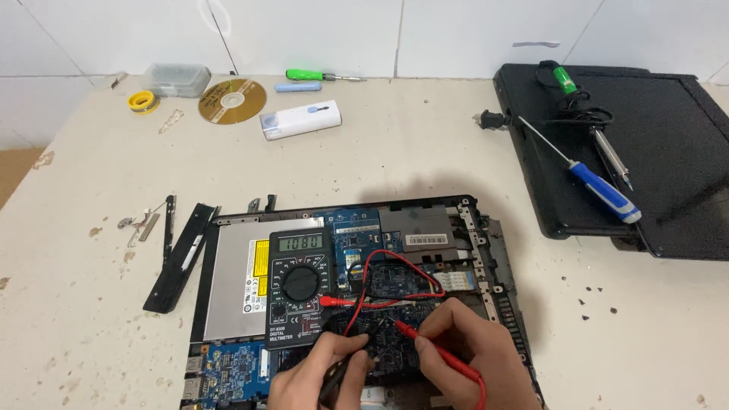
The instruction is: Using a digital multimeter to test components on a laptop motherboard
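An opened laptop base (pixel 471 228) lies near the table's front edge, its blue circuit board (pixel 357 235) exposed. A black digital multimeter (pixel 298 287) rests on top of it, red and black leads running from its sockets. My left hand (pixel 323 372) holds a black probe (pixel 338 373) with its tip down on the board. My right hand (pixel 467 353) grips a red probe (pixel 425 345), its tip touching the board just right of the black one. The silver optical drive (pixel 231 281) sits to the left of the meter.
A black laptop lid (pixel 668 129) at the right carries a blue-handled screwdriver (pixel 604 190) and a green-handled soldering iron (pixel 588 114). At the back lie a disc (pixel 232 100), a white case (pixel 300 120), a green screwdriver (pixel 319 76), a solder spool (pixel 143 101) and a clear box (pixel 176 79). Black trim strips (pixel 178 254) lie at left.
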